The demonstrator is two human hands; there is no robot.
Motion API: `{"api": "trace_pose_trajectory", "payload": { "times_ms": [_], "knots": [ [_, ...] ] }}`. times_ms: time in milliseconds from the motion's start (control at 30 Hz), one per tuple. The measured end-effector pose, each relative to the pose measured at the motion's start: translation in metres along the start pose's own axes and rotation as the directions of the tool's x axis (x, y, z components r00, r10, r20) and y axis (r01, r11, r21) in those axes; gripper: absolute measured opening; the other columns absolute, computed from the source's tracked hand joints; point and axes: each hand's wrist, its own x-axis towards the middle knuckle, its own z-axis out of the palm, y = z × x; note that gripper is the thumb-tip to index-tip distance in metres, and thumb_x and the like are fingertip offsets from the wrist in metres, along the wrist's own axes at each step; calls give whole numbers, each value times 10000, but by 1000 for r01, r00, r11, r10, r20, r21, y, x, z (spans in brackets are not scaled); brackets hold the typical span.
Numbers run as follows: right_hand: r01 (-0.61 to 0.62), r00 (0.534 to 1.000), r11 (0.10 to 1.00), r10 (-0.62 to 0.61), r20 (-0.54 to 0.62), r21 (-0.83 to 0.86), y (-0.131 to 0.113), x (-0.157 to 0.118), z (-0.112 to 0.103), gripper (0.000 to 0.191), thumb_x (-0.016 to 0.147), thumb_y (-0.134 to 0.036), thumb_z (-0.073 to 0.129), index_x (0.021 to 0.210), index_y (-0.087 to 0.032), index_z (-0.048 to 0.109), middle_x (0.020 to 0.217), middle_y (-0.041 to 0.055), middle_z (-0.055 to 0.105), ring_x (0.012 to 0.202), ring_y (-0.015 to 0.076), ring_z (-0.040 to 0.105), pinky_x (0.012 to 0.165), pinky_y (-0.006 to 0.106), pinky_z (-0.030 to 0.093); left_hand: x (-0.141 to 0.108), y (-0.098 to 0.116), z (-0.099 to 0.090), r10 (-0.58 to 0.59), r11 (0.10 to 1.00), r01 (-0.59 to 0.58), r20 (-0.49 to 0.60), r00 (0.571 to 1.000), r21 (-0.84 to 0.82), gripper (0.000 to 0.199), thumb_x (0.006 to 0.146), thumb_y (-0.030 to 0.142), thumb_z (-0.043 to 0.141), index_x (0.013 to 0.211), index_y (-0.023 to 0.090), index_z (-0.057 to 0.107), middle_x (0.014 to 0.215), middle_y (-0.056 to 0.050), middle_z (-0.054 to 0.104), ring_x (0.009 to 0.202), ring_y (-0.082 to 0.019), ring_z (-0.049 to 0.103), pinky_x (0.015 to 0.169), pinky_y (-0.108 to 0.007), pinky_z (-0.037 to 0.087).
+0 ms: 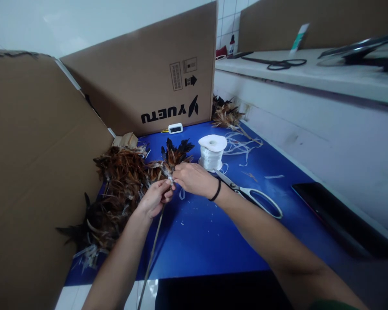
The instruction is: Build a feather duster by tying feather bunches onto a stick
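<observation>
My left hand (157,198) is closed round a thin stick (153,245), which slants down past the table's front edge. Brown and black feathers (175,155) fan out at the stick's upper end, with white binding at their base. There my right hand (194,177) has its fingers pinched together, touching the binding; its fingertips are partly hidden. It seems to hold white ribbon (182,194), a loop of which hangs just below. Behind that hand stands a spool of white ribbon (211,161). Metal scissors (261,202) lie partly under my right forearm.
Loose feathers (124,176) are heaped on the blue table's left. Cardboard panels (132,82) wall off the left and back. A feather bundle (228,114) and tangled ribbon (239,144) lie at the far right. A dark long object (339,215) rests near the right edge, below a ledge (336,77).
</observation>
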Motion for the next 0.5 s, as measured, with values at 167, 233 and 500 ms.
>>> {"api": "trace_pose_trajectory", "payload": {
  "times_ms": [167,233,500],
  "knots": [
    [-25,998,999,27,-48,37,6,1,0,126,852,-201,533,863,-160,651,872,58,652,802,153,583,685,255,382,1,-1,-4,40,997,-41,-12,999,-66,255,713,295,694,706,91,540,632,25,431,443,0,250,376,-136,142],
    [-45,995,997,51,-89,63,12,0,-5,139,858,-191,521,903,-168,650,890,51,655,802,145,584,699,252,391,2,-1,-5,33,997,-32,2,999,-76,245,725,282,684,700,91,533,634,25,423,449,-1,251,377,-135,143],
    [-186,891,976,217,-399,116,38,-21,-47,160,835,-171,540,933,-154,665,914,62,669,836,167,595,765,291,418,0,2,-8,35,996,-36,-10,999,-84,237,746,268,668,692,85,528,624,24,412,444,2,245,369,-131,145]
  ]
}}
